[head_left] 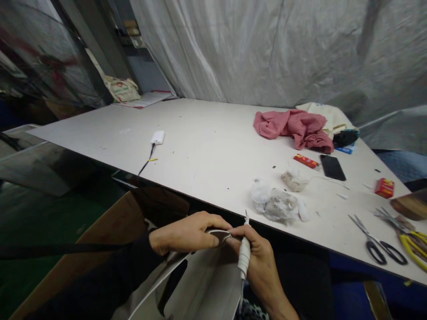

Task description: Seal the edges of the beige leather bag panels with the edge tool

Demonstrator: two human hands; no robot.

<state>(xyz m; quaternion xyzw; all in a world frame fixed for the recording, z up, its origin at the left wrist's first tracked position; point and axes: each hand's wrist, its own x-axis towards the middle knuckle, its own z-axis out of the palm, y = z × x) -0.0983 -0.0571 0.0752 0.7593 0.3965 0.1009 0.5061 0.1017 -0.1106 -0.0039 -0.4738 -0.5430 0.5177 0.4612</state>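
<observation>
My left hand (188,233) is closed, pinching the upper edge of a pale grey sheet-like piece (207,284) that lies across my lap below the table edge. My right hand (258,258) is closed around a white pen-shaped tool (244,253), held upright with its thin metal tip pointing up just before the table's front edge. The two hands meet at the top rim of the grey piece, fingers nearly touching. A thin cord runs down from the tool's lower end.
On the white table (207,151): crumpled plastic wraps (276,204), black scissors (378,242), yellow-handled scissors (412,244), a black phone (332,167), red small boxes (384,187), a pink cloth (293,126), a white charger with cable (158,138). A cardboard box (100,249) stands left below.
</observation>
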